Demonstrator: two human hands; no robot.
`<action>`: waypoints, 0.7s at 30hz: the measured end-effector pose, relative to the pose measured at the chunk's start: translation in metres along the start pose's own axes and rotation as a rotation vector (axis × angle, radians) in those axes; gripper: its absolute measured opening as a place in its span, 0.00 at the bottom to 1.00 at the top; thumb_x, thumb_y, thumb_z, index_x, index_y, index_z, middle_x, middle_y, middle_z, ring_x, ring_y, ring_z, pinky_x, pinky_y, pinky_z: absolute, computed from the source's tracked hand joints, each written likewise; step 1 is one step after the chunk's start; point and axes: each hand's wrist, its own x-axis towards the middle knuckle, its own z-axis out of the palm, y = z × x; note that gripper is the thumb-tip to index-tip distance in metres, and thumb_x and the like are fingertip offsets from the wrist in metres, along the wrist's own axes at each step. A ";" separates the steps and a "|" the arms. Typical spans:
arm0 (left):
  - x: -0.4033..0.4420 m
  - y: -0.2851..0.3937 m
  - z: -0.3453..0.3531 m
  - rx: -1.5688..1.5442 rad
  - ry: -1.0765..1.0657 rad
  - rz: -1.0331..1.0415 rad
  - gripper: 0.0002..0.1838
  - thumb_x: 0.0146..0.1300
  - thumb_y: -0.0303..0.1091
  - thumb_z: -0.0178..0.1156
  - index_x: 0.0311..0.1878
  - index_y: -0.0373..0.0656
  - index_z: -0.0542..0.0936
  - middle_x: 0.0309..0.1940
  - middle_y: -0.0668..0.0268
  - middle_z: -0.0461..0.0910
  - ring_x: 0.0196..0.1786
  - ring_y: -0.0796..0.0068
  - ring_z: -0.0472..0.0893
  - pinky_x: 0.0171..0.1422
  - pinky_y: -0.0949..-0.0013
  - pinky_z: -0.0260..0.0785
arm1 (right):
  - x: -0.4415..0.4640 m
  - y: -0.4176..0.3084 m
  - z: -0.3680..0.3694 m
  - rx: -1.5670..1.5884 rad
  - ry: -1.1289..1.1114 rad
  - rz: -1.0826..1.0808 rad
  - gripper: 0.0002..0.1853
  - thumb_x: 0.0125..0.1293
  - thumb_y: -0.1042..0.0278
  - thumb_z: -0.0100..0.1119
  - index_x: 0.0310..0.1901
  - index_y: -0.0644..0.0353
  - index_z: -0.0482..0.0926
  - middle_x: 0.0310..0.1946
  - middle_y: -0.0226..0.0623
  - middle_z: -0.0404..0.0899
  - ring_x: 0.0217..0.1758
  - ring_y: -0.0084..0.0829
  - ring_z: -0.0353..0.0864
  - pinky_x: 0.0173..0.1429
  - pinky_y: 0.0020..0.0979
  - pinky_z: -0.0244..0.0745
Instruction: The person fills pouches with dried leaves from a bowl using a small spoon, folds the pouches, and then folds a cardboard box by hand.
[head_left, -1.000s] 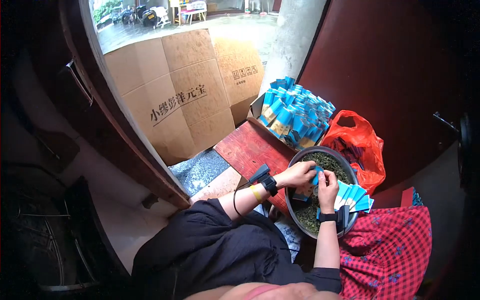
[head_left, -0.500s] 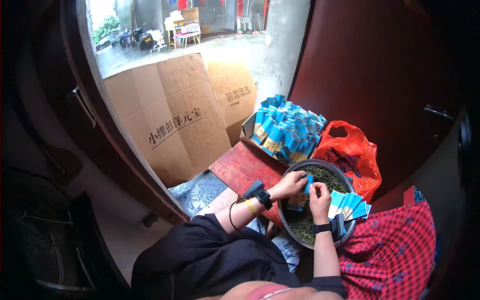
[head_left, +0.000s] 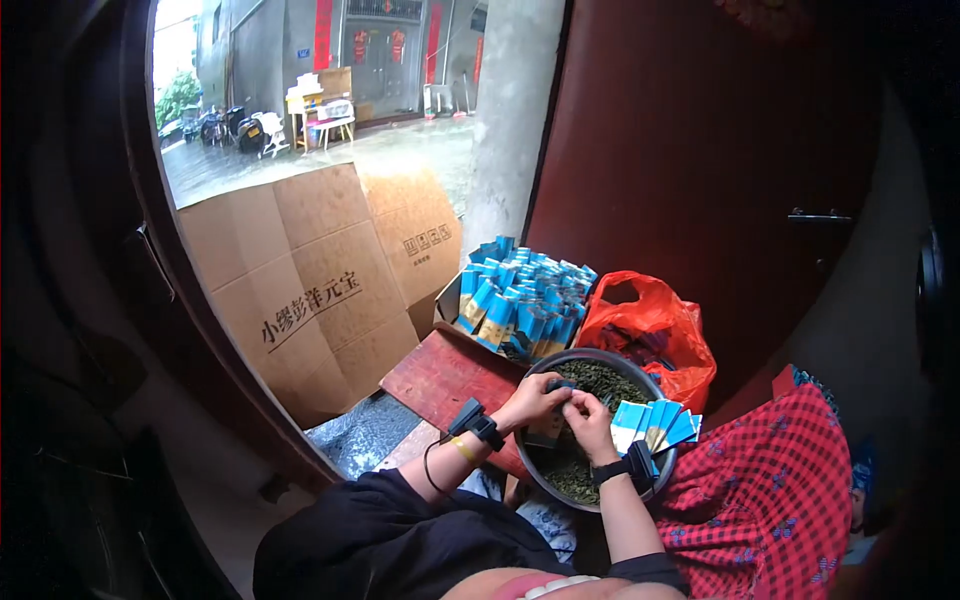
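Observation:
My left hand (head_left: 538, 400) and my right hand (head_left: 590, 420) meet over a metal basin (head_left: 530, 468) of dried green leaves (head_left: 600, 380). Both have their fingers closed on a small blue packet (head_left: 563, 384), mostly hidden by the fingers. Below my left hand, another packet (head_left: 545, 432) lies on the leaves. Several flat blue and white packets (head_left: 655, 424) are fanned out at the basin's right rim. Behind the basin, a box (head_left: 449, 306) holds many upright blue packets (head_left: 525, 295).
A red wooden board (head_left: 440, 380) lies under the box and basin. A red plastic bag (head_left: 680, 335) stands behind the basin. Red checked cloth (head_left: 760, 490) is at the right. A cardboard sheet (head_left: 320, 280) spans the doorway, with a dark red door (head_left: 690, 150) to its right.
The view has tilted up and turned right, so the scene sits lower and farther left. My hands remain together over the basin, and the blue packet between them now shows less.

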 end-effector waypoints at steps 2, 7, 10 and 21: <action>0.000 -0.008 0.004 -0.011 0.083 0.040 0.14 0.62 0.38 0.62 0.44 0.37 0.82 0.32 0.58 0.83 0.37 0.74 0.82 0.42 0.67 0.74 | 0.000 -0.003 0.002 0.035 -0.020 -0.005 0.11 0.61 0.67 0.62 0.41 0.65 0.81 0.40 0.39 0.84 0.44 0.30 0.82 0.49 0.32 0.76; 0.009 -0.024 0.006 -0.049 0.198 0.122 0.14 0.62 0.39 0.62 0.43 0.38 0.82 0.31 0.58 0.84 0.36 0.75 0.82 0.40 0.67 0.74 | -0.005 -0.011 0.005 -0.123 -0.038 -0.139 0.09 0.61 0.67 0.62 0.33 0.67 0.79 0.41 0.45 0.83 0.45 0.39 0.83 0.51 0.34 0.76; 0.007 -0.010 0.004 -0.106 0.073 -0.005 0.14 0.65 0.39 0.60 0.43 0.37 0.81 0.30 0.63 0.82 0.36 0.82 0.78 0.41 0.70 0.73 | -0.004 -0.026 0.003 -0.097 -0.003 0.019 0.09 0.62 0.67 0.61 0.37 0.66 0.79 0.39 0.44 0.83 0.44 0.37 0.83 0.49 0.33 0.76; 0.007 -0.014 0.004 -0.101 -0.004 0.002 0.16 0.67 0.40 0.59 0.45 0.35 0.81 0.37 0.62 0.82 0.42 0.78 0.78 0.48 0.70 0.72 | -0.006 -0.016 -0.004 -0.045 -0.126 -0.029 0.07 0.64 0.70 0.60 0.39 0.65 0.79 0.31 0.33 0.81 0.36 0.22 0.77 0.43 0.27 0.73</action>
